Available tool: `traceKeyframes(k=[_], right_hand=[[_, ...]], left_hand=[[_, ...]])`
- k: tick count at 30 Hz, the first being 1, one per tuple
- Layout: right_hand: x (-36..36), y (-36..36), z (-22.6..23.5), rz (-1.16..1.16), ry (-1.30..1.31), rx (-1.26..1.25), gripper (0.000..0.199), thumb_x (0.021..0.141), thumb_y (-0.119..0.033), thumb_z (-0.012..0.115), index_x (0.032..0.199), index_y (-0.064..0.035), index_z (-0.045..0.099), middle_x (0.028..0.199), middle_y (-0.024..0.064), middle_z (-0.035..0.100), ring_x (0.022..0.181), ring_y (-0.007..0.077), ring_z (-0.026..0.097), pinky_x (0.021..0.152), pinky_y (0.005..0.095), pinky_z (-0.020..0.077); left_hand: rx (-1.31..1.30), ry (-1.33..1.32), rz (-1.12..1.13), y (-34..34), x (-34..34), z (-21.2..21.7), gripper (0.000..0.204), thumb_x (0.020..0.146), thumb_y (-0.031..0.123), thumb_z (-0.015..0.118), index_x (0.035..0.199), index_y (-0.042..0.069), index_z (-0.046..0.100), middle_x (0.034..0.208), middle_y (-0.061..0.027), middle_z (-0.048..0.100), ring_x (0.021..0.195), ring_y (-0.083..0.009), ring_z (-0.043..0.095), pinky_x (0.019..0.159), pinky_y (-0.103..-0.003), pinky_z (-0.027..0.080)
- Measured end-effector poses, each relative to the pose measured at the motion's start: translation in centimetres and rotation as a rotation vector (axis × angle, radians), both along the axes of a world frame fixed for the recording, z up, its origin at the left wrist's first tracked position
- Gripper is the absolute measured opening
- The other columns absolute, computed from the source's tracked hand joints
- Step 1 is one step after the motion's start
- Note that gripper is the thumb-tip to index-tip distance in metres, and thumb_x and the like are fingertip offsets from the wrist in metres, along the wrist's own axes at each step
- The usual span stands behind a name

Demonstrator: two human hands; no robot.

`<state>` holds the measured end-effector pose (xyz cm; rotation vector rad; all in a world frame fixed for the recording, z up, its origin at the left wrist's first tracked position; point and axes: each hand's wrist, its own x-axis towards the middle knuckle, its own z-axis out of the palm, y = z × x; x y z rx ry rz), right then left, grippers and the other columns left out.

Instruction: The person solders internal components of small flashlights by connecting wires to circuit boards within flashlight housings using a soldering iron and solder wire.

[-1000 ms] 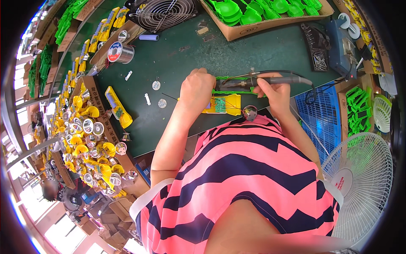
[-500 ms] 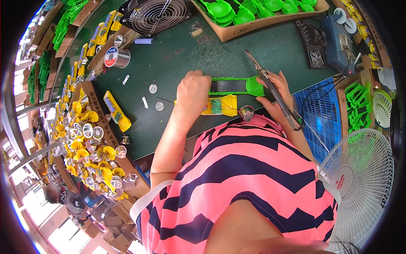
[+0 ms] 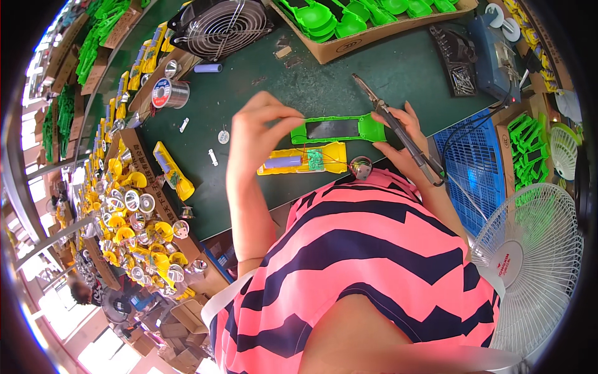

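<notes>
left hand (image 3: pixel 258 128) fingers pinching long green plastic shell (image 3: pixel 339 129), held level over open yellow plastic shell (image 3: pixel 303 159) to match | right hand (image 3: pixel 402 140) fingers gripping thin grey soldering iron (image 3: pixel 398 129), tip tilted away, steadying shell's other end

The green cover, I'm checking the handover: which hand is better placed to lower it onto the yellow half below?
Probably the left hand: it pinches the green cover's end and carries nothing else. The right hand also holds the soldering iron.

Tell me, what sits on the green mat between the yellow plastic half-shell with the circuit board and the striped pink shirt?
In the head view, a small round silvery part lies there, touching the yellow half-shell's right end.
</notes>
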<state>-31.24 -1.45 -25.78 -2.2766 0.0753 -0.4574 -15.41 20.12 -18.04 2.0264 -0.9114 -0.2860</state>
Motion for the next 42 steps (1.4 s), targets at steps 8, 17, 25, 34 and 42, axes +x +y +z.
traceKeyframes(k=[8, 17, 25, 34, 42], right_hand=[[0.0, -0.1, 0.0, 0.043, -0.030, 0.060, 0.054, 0.065, -0.007, 0.071, 0.112, -0.0053, 0.044, 0.108, 0.0038, 0.059, 0.097, 0.0223, 0.056, 0.104, 0.0472, 0.0210], [2.0, 0.8, -0.4, 0.112, -0.038, 0.147, 0.048, 0.063, -0.006, 0.071, 0.109, -0.0095, 0.058, 0.109, 0.0076, 0.054, 0.104, 0.0271, 0.049, 0.100, 0.0383, 0.0334], [3.3, 1.4, -0.9, 0.155, -0.119, 0.139, 0.054, 0.063, -0.007, 0.074, 0.111, -0.0073, 0.051, 0.110, 0.0118, 0.054, 0.104, 0.0293, 0.051, 0.086, 0.0337, 0.0433], [3.1, 1.3, -0.1, 0.228, -0.004, 0.216, 0.051, 0.062, -0.012, 0.074, 0.109, -0.0069, 0.053, 0.113, 0.0143, 0.052, 0.102, 0.0308, 0.052, 0.086, 0.0329, 0.0439], [2.9, -1.8, 1.7, 0.218, -0.411, 0.053, 0.028, 0.070, -0.011, 0.071, 0.091, 0.0003, 0.057, 0.075, 0.0092, 0.062, 0.068, 0.0220, 0.062, 0.079, 0.0379, 0.0488]], left_hand=[[0.365, -0.536, -0.322, -0.8, -5.7, -1.5, 0.024, 0.065, 0.006, 0.057, 0.087, 0.009, 0.063, 0.100, -0.0081, 0.053, 0.096, -0.0264, 0.049, 0.083, -0.038, 0.038], [0.050, -0.266, 0.001, -1.9, -6.2, -4.6, 0.011, 0.069, 0.003, 0.063, 0.079, 0.004, 0.063, 0.076, -0.0076, 0.057, 0.069, -0.0243, 0.055, 0.061, -0.033, 0.044], [0.073, -0.254, -0.037, -1.7, -5.8, -3.5, 0.013, 0.066, -0.001, 0.063, 0.079, 0.003, 0.062, 0.077, -0.0078, 0.058, 0.069, -0.0261, 0.056, 0.062, -0.034, 0.044], [0.020, -0.363, 0.169, -1.6, -6.7, -5.4, 0.011, 0.066, -0.001, 0.060, 0.076, 0.003, 0.061, 0.070, -0.0076, 0.054, 0.067, -0.0253, 0.054, 0.059, -0.035, 0.044], [0.266, -0.227, 0.141, -1.7, -5.1, -4.5, 0.009, 0.068, 0.004, 0.059, 0.075, 0.006, 0.065, 0.071, -0.0092, 0.058, 0.063, -0.0246, 0.059, 0.056, -0.032, 0.046]])
